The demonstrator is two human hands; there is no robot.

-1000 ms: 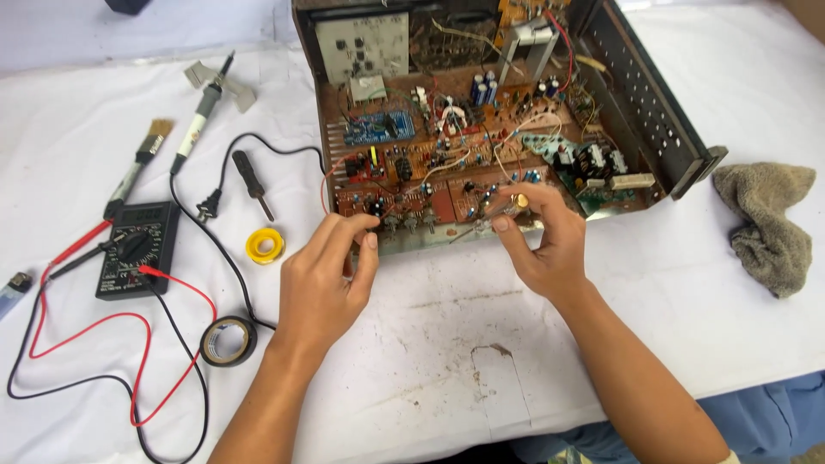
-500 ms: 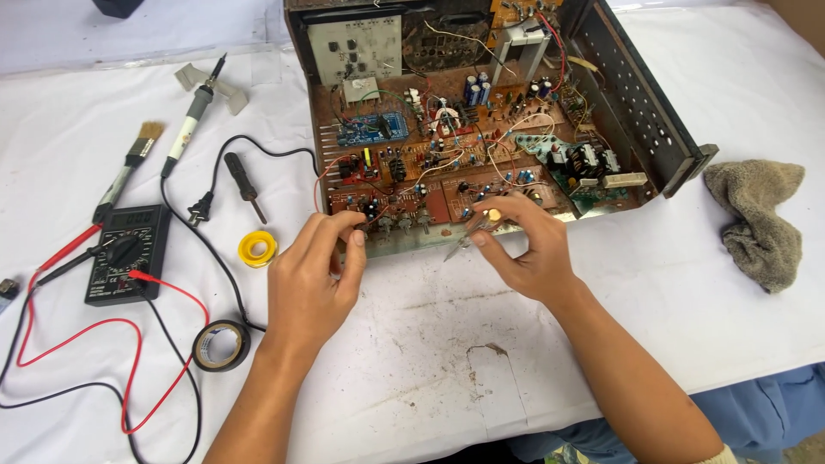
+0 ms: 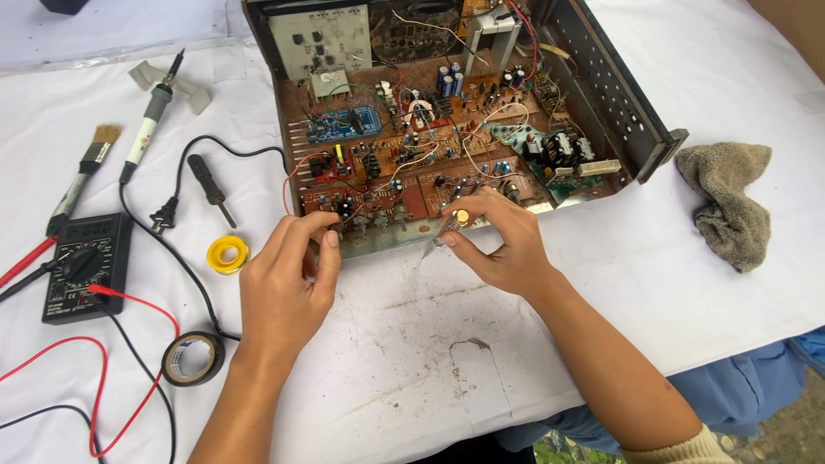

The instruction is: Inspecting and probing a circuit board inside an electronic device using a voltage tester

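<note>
Single head camera, looks steeply down from above table (image 3: 705,283), close range; chassis (image 3: 447,120) at top centre, both forearms enter from bottom edge.

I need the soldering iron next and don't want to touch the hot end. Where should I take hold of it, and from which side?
Grip the soldering iron around its pale handle, mid-length, coming from its left side. It lies slanted on the white table, dark tip up on a small stand, cord trailing from the lower end. The paintbrush lies apart to the left, so that side looks open.
</note>
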